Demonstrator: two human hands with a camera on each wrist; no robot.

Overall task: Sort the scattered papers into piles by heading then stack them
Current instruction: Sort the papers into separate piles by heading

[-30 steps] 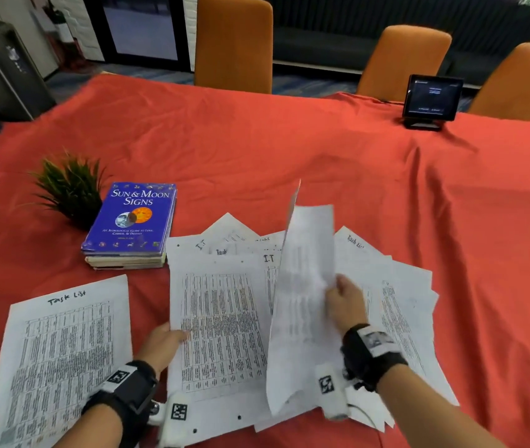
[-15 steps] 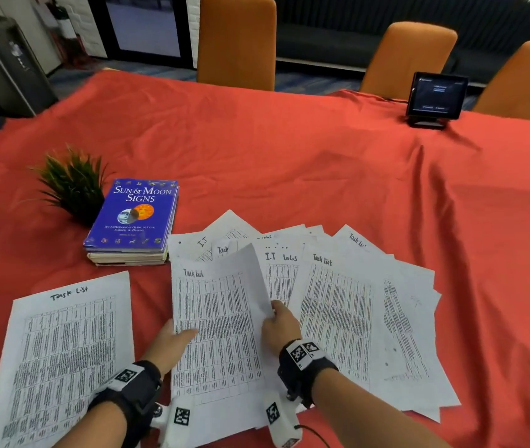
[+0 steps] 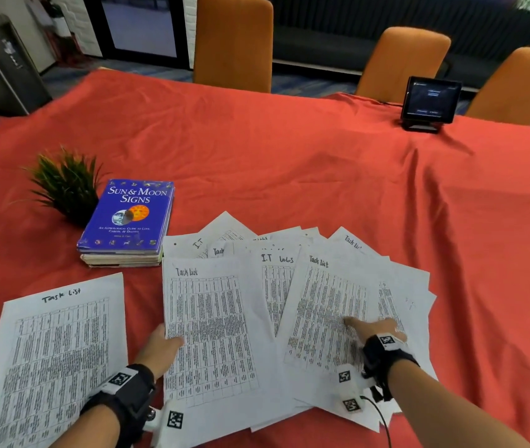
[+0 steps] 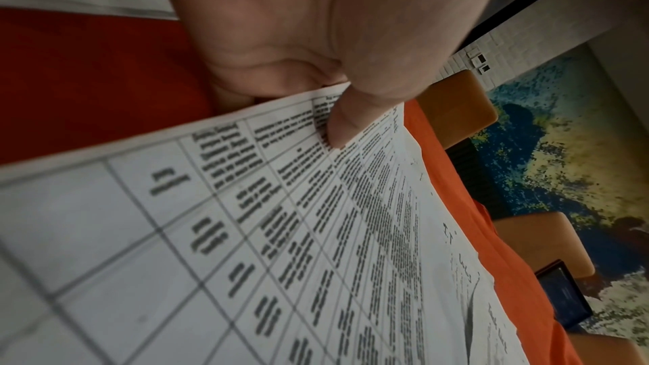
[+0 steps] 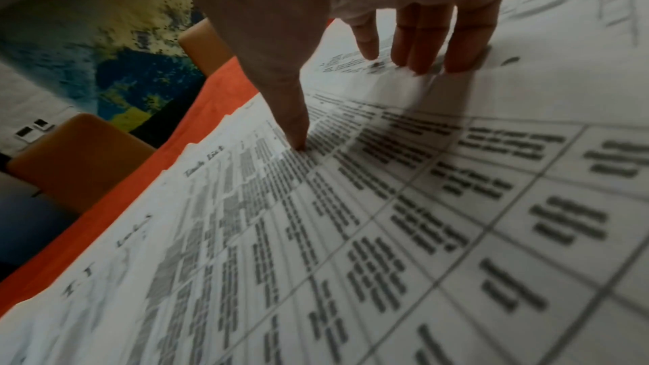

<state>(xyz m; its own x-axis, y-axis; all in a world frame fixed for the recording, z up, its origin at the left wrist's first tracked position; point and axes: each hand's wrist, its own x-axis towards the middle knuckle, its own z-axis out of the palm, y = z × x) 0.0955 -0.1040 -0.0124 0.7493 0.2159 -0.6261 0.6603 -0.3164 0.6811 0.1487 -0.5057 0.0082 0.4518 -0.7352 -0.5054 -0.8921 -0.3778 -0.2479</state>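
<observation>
1. The scattered papers (image 3: 276,286) are white sheets full of tiny black tables, fanned out on the red worktop (image 3: 289,163).
2. Some tops say "Task List", some "I.T".
3. The left hand (image 3: 160,347) pinches one Task List sheet (image 3: 212,334) by its edge.
4. The right hand (image 3: 375,329) lies flat, fingers (image 5: 421,46) straight, on another sheet (image 3: 325,318).

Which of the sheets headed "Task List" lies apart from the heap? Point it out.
The far-left Task List sheet, alone on the red cloth below the blue book. The other Task List sheets overlap in the heap; the left hand pinches one, the right hand touches another.
</observation>
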